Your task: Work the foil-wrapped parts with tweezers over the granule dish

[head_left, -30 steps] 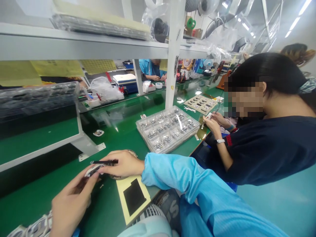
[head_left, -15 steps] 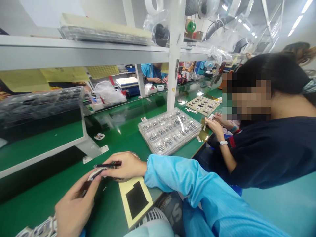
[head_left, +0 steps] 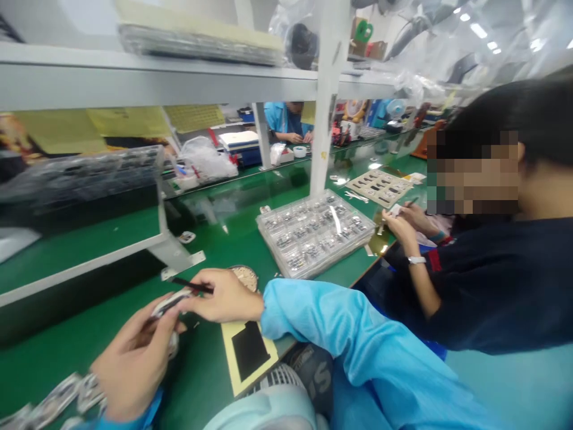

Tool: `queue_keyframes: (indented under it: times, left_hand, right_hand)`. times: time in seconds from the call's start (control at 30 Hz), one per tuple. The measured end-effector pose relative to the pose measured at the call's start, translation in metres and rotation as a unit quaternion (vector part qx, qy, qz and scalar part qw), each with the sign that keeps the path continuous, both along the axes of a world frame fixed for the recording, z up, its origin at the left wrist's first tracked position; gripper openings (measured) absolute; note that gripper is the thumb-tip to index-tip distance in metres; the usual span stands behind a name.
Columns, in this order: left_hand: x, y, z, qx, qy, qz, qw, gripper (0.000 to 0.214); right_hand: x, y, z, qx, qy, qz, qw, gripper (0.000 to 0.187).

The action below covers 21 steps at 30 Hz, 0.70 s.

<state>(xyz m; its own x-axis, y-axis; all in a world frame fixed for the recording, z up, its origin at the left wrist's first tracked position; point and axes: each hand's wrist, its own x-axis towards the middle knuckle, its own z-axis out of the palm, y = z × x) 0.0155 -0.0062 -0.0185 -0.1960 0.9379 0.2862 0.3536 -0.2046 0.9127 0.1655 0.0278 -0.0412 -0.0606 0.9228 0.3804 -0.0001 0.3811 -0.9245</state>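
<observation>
My left hand [head_left: 134,352] is closed around a small white-and-dark part [head_left: 168,304], with its thumb and fingers along the edges. My right hand [head_left: 224,295] reaches in from the right, its thumb and fingertips at the far end of that part. A slim black tool [head_left: 192,285], perhaps tweezers, is gripped in the right fingers and points left above the part. Beside the right hand is a round dish [head_left: 245,278] of small pale pieces, partly hidden. Below the right wrist lies a yellow sheet [head_left: 233,370] bearing a black rectangle of film [head_left: 250,351].
A stack of clear compartment trays [head_left: 313,233] stands beyond my right arm. White similar parts [head_left: 58,397] lie at lower left. A shelf post foot [head_left: 183,263] meets the green table [head_left: 197,352]. At right, a co-worker [head_left: 496,280] handles a small part near a beige tray [head_left: 380,186].
The view has shifted slightly, so the table things appear further right. Both hands still hold the part, which is tilted differently; more of the round dish shows.
</observation>
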Motion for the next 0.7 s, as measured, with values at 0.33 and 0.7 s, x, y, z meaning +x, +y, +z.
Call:
queue_keyframes:
  times: [0.33,0.7]
  left_hand:
    - [0.003,0.014,-0.017,-0.02,-0.105,-0.096,0.99,0.046]
    - [-0.007,0.018,-0.031,0.02,-0.081,-0.144,0.986,0.026]
  right_hand:
    - [0.009,-0.002,0.013,-0.038,-0.067,0.006,0.997,0.019]
    - [0.026,0.007,0.007,0.087,-0.11,-0.032,0.99,0.023]
